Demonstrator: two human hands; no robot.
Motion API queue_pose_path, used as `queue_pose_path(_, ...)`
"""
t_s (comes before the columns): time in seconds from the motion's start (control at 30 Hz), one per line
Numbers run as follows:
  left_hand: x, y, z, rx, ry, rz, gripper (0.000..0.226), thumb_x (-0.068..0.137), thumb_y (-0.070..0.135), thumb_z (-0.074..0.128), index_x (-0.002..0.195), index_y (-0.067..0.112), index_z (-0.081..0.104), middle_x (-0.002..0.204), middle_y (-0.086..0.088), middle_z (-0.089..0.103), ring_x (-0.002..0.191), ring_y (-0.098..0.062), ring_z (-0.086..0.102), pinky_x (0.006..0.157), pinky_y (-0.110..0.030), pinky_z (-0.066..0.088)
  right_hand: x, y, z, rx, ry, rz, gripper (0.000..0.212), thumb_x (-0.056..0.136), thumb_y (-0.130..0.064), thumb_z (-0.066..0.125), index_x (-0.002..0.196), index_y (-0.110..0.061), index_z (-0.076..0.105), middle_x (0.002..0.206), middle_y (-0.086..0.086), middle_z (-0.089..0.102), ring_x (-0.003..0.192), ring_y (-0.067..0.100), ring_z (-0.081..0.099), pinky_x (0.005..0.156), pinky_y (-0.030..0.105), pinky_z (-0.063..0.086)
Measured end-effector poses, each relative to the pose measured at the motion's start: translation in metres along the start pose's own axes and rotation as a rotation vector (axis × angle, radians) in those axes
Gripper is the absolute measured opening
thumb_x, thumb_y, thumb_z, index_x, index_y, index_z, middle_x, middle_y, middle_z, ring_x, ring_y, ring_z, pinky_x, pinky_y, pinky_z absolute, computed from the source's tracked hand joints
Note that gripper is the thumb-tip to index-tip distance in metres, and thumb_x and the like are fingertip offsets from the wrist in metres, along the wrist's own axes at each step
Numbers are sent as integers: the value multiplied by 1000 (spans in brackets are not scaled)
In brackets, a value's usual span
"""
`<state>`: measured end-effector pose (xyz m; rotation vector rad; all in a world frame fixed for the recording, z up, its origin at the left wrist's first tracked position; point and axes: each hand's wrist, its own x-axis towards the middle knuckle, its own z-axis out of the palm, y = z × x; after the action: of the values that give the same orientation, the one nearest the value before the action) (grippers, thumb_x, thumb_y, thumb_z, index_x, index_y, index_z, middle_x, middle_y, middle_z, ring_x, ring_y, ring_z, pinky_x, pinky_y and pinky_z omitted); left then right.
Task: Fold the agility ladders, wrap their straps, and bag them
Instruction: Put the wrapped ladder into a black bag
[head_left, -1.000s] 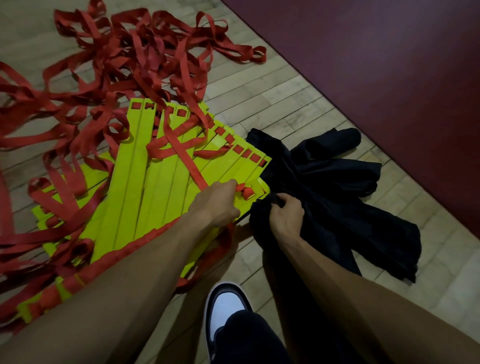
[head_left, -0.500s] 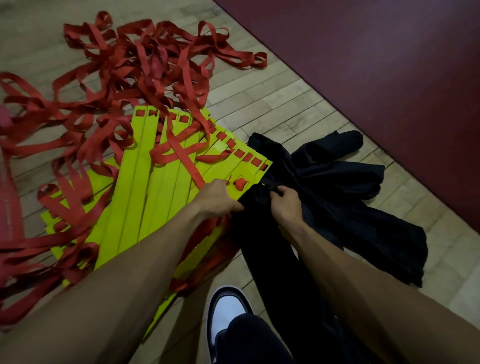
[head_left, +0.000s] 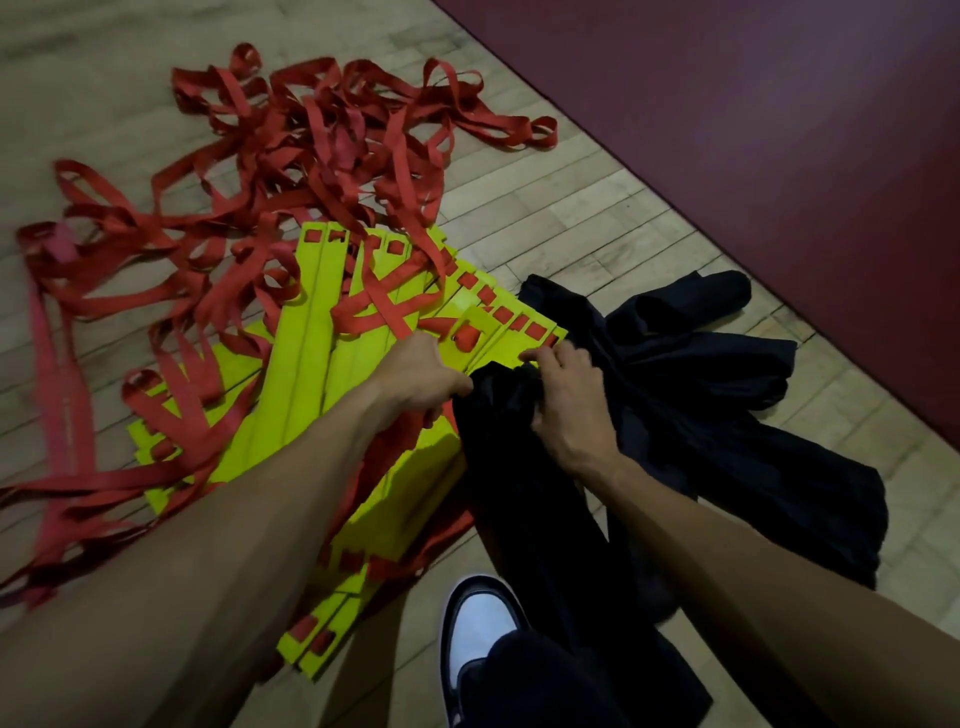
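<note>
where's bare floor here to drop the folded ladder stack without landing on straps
Bare wood floor lies between the red straps, the maroon mat and the black bag. Another strip runs between bag and mat at right. The left is crowded with loose straps around the yellow rungs. Both hands grip the bag's edge.

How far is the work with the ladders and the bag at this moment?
Done: the yellow rungs are gathered into a rough stack. In hand: the left hand and the right hand both grip the edge of the black bag beside the stack, probably to open it. Left: the red straps lie loose and tangled on the floor, unwrapped, and nothing is inside the bag yet.
</note>
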<state>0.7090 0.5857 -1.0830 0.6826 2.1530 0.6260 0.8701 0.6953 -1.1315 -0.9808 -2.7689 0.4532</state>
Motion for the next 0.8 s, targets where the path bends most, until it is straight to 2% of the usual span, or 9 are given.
queue_pose_path(0.1,-12,-8,-28,-19,48,38,24,69,14,65,52,1,54,46,-19,58,45,-27,53,53,-35,41,9,-18,9,-38,-179,-54,62,84,-12,62,141,-27,44,114,6,59,108,31,47,87,42,32)
queue_pose_path(0.17,-23,-18,-49,-32,19,60,27,71,13,66,60,-8,54,49,-21,57,46,-28,52,53,-37,40,18,-39,11,124,-213,-37,45,83,-11,60,126,-25,57,105,8,69,105,37,57,83,41,36)
queue_pose_path(0.23,-35,-31,-67,-6,-31,66,30,74,11,69,63,-10,52,51,-20,54,44,-28,52,50,-33,39,31,-69,12,241,-200,-7,28,79,-7,56,103,-18,65,98,12,72,99,40,62,80,40,40)
queue_pose_path(0.33,-46,-55,-88,63,44,18,29,76,14,69,56,0,54,46,-16,60,41,-28,57,46,-26,40,46,-125,9,441,-91,-38,33,67,-5,48,92,-15,67,93,10,72,94,33,65,77,40,47)
queue_pose_path(0.43,-51,-77,-108,9,181,-22,25,83,11,69,70,1,50,41,-9,58,33,-18,53,38,-19,36,56,-169,10,697,-181,-127,37,71,8,48,94,-14,67,93,5,68,93,22,62,77,33,45)
queue_pose_path(0.5,-50,-92,-119,-50,250,-35,17,82,9,66,70,1,57,46,-15,59,35,-21,52,40,-22,38,56,-181,16,689,-336,-190,35,79,9,48,97,-9,71,99,3,68,98,18,62,87,33,48)
queue_pose_path(0.57,-48,-105,-128,-97,286,-32,12,77,10,66,77,-2,64,52,-21,62,38,-25,53,43,-26,42,49,-187,25,690,-470,-166,35,80,9,48,92,-12,73,103,-1,67,100,14,61,92,34,48)
queue_pose_path(0.7,-43,-130,-127,-130,258,-109,33,79,20,75,72,-11,66,55,-24,64,45,-25,56,49,-32,43,29,-202,44,818,-582,-31,26,90,-4,52,95,-13,76,110,0,70,102,13,62,92,31,48)
queue_pose_path(0.8,-37,-145,-118,-113,293,-124,46,80,35,83,59,7,52,45,-7,48,43,-20,48,49,-31,33,16,-213,53,735,-631,-109,23,88,-7,57,99,-9,77,106,-1,73,95,9,64,83,20,48)
